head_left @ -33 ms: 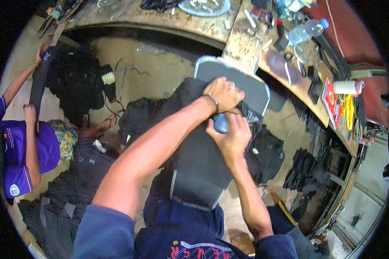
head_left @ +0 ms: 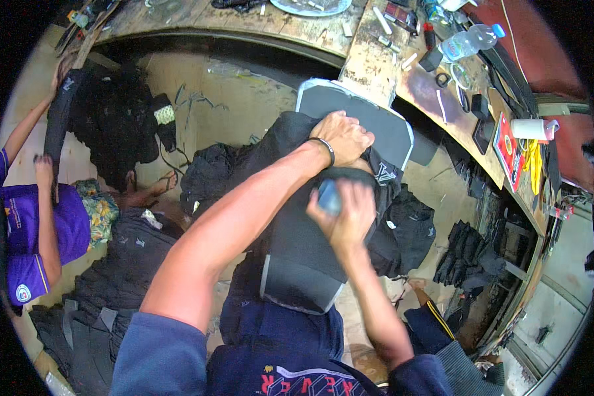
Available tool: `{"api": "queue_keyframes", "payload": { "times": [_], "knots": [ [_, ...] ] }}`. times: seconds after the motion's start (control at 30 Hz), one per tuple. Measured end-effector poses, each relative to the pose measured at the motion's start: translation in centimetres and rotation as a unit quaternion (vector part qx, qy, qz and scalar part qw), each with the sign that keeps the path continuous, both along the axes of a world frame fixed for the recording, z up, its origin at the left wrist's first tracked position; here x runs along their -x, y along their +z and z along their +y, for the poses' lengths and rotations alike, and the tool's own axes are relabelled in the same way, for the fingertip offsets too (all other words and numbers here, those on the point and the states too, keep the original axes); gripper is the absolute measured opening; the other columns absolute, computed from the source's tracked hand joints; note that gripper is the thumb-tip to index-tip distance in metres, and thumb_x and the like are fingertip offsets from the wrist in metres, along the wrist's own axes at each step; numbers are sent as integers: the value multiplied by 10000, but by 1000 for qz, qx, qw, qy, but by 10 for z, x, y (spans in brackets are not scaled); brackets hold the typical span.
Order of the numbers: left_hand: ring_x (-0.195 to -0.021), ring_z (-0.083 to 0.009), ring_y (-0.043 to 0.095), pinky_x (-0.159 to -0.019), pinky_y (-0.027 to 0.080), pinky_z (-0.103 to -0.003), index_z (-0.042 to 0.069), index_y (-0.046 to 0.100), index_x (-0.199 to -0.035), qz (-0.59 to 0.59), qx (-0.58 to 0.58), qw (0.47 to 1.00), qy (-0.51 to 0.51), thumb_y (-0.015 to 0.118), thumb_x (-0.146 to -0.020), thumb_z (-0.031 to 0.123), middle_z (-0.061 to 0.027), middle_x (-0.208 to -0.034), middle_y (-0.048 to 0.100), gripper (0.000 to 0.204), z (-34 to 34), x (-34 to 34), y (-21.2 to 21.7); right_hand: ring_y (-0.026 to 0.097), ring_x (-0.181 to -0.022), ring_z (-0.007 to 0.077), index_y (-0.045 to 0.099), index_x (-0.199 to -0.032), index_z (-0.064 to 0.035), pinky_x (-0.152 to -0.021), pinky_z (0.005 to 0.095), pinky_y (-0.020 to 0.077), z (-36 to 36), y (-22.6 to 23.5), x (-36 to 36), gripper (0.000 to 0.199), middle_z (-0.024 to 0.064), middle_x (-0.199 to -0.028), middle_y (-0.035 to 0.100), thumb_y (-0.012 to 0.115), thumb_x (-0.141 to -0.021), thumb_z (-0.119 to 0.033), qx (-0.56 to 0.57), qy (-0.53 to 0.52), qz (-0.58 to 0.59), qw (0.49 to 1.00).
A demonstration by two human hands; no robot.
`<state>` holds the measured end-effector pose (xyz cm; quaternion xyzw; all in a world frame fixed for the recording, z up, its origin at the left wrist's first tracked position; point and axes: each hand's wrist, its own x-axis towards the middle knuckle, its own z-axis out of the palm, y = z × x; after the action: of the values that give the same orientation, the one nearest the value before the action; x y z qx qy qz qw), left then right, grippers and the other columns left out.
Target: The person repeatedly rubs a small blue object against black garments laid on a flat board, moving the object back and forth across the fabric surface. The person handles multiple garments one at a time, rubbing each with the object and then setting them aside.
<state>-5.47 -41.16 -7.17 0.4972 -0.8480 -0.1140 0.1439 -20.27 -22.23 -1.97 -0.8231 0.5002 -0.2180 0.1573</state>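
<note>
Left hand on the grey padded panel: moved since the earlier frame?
No. The left hand sits at the same spot on the grey padded panel, just below the wooden workbench edge.

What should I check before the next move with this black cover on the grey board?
1. Left hand pressing the black cover onto the grey board: ok.
2. Right hand gripping the small blue tool: ok.
3. Board resting on the lap: ok.
4. Cover lying flat, without wrinkles: cannot tell.
5. Other person's hands well apart from the board: ok.
</note>
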Motion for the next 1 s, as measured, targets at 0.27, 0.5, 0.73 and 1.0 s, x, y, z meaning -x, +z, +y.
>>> {"api": "queue_keyframes", "payload": {
  "times": [0.27,0.5,0.73,1.0],
  "knots": [
    [-921,-310,765,-818,558,-496,156,727,-906,-20,4,1000,20,828,-674,739,-79,-890,784,636,-8,0,0,632,-690,336,706,-891,-67,-640,433,523,-49,25,13,404,121,-776,643,955,-687,-311,57,5,-19,998],
    [-961,-307,775,-844,565,-504,147,732,-916,34,54,997,39,823,-699,736,-85,-923,794,634,-10,2,-7,640,-735,343,697,-889,-50,-690,472,538,-15,22,6,394,141,-823,655,953,-706,-286,-66,79,-83,991],
    [-1261,-296,645,-987,510,-500,156,685,-1176,-1,49,996,80,846,-693,720,-112,-1268,721,760,15,5,28,634,-847,331,715,-974,-69,-778,458,545,10,22,-14,484,117,-887,625,952,-724,-410,29,78,-40,996],
    [-1170,-584,668,-979,559,-585,-12,277,-1674,337,-72,841,416,598,-1097,457,-428,-1353,632,810,205,0,-19,727,-1048,290,610,-1263,19,-946,400,579,-93,-36,78,708,202,-1166,744,992,-804,-361,-50,-140,-226,963]
  ]
}}
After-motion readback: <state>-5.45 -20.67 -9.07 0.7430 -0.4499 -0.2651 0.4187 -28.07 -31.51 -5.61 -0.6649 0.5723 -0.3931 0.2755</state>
